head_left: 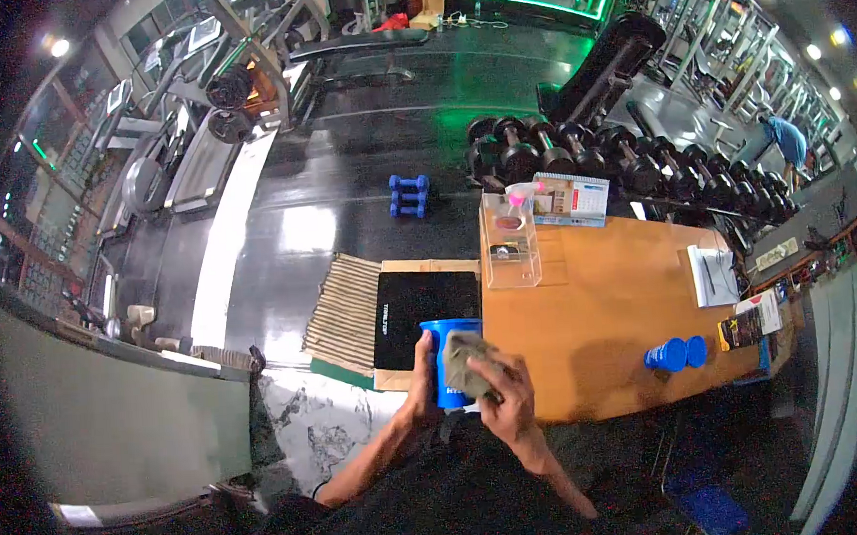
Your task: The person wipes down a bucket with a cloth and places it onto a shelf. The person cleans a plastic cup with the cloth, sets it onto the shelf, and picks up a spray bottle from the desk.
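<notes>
In the head view, my left hand (420,376) is wrapped round the left side of a blue tub (438,378) with white lettering near its base. The tub is held roughly upright, just off the desk's near left corner. My right hand (509,399) grips a crumpled grey-green cloth (467,358), which lies against the tub's right side and covers part of it. Two similar blue containers (666,356) rest on the wooden desk (586,308) to the right.
On the desk are a clear acrylic box (513,268), a desk calendar (576,202) and a notepad (714,277). Blue dumbbells (408,197) and a black mat (421,311) lie on the floor. Beyond stand a dumbbell rack (626,160) and treadmills (200,168). Another person (787,139) bends at far right.
</notes>
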`<state>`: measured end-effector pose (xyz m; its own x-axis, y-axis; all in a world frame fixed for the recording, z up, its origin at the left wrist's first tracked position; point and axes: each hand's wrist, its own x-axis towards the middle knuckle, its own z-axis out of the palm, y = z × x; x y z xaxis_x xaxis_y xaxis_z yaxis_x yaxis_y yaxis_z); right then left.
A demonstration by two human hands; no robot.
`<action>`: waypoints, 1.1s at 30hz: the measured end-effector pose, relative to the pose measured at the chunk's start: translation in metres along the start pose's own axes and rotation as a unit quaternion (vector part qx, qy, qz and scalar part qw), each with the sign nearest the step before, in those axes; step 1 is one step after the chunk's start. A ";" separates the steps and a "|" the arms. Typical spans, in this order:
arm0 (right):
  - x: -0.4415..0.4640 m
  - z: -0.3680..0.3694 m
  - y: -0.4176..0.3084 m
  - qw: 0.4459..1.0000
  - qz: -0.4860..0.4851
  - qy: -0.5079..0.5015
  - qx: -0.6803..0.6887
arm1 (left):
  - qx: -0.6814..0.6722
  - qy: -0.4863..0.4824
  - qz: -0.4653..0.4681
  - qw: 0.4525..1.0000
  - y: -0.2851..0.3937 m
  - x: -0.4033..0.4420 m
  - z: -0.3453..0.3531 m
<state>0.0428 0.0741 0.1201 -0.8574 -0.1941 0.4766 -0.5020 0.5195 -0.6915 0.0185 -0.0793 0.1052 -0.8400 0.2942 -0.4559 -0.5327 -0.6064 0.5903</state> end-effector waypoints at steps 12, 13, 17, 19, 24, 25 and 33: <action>0.015 -0.009 0.002 0.994 0.055 0.069 0.062 | -0.003 0.016 0.013 1.000 -0.003 0.007 -0.018; 0.014 -0.005 -0.001 0.997 0.040 0.058 0.025 | 0.000 0.049 -0.007 0.999 -0.002 0.001 -0.004; 0.009 0.000 -0.006 0.999 -0.022 -0.021 -0.031 | 0.037 0.050 0.032 0.998 0.017 -0.005 0.012; -0.004 0.001 -0.007 0.997 -0.027 -0.063 0.039 | 0.007 0.035 -0.015 0.999 0.008 0.010 -0.032; -0.020 -0.010 0.015 0.953 0.069 -0.079 0.283 | 0.067 0.029 0.039 0.997 0.003 0.013 -0.051; -0.023 -0.007 0.015 0.953 0.106 -0.010 0.284 | 0.075 0.026 0.060 0.995 0.005 0.012 -0.047; 0.007 0.002 -0.011 0.998 -0.035 -0.043 -0.003 | -0.057 -0.002 -0.005 0.998 0.009 -0.001 -0.012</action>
<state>0.0417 0.0649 0.1299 -0.8265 -0.3008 0.4759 -0.5612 0.5076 -0.6537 0.0162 -0.0940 0.1025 -0.8354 0.3032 -0.4584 -0.5259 -0.6831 0.5067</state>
